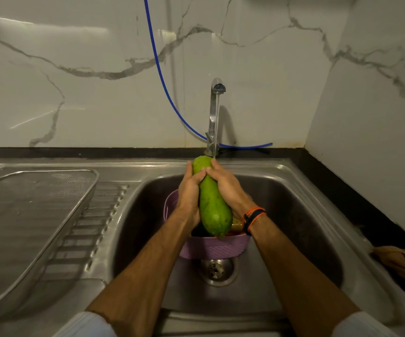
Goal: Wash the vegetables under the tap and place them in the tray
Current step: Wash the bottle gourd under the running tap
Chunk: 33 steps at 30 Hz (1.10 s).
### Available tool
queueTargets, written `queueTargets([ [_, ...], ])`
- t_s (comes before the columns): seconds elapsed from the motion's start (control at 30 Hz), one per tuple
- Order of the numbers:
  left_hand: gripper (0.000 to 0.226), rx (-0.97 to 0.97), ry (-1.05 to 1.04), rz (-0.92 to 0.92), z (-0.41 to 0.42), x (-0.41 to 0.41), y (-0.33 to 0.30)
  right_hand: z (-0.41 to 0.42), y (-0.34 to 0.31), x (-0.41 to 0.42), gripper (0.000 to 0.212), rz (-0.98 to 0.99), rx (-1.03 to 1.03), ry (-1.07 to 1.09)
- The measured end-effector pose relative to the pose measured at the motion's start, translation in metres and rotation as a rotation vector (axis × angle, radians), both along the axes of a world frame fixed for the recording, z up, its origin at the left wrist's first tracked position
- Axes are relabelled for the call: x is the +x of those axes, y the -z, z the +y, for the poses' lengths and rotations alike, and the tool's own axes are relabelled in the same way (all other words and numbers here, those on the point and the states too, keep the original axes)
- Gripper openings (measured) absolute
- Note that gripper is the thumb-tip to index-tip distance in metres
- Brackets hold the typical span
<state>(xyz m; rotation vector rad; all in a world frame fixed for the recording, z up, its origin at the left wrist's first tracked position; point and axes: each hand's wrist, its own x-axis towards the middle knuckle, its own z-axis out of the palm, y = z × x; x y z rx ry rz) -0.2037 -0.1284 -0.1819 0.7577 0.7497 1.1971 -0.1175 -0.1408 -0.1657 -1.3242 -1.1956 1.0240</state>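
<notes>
Bottle gourd (211,203), long, smooth and pale green, is held up over the sink (294,190), its far end under a thin stream from the tap (215,105). Left hand (189,190) wraps its curled fingers round the gourd's left side; right hand (225,183) curls round the right side, thumb across the top, so both grip it near the upper half. Its rounded near end hangs over a lilac basket (211,248) in the basin, where other vegetables are partly hidden. To the left, a steel tray (26,215) rests on the drainboard.
</notes>
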Motion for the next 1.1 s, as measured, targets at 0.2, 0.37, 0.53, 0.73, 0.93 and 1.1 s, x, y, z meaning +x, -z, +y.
queueTargets([
  [0.2, 0.066, 0.001, -0.047, 0.089, 0.006, -0.005, -0.001, 0.004, 0.007, -0.007, 0.061, 0.025, -0.029, -0.017],
  [0.37, 0.064, -0.039, 0.002, 0.055, -0.002, -0.008, -0.004, 0.007, 0.006, -0.004, 0.059, 0.058, -0.035, -0.018],
  [0.53, 0.062, -0.029, -0.039, 0.077, 0.001, -0.004, -0.007, 0.004, 0.011, -0.006, 0.063, 0.125, -0.016, 0.017],
  [0.73, 0.060, -0.030, 0.028, 0.072, -0.006, -0.005, -0.003, 0.011, 0.007, -0.003, 0.058, 0.179, -0.029, 0.011],
  [0.93, 0.061, -0.051, -0.032, 0.165, -0.003, -0.012, -0.002, 0.003, 0.019, -0.006, 0.053, 0.188, -0.061, -0.050],
  [1.1, 0.054, -0.007, 0.025, 0.116, -0.006, -0.001, -0.003, 0.013, 0.012, 0.000, 0.060, 0.197, -0.019, 0.044],
])
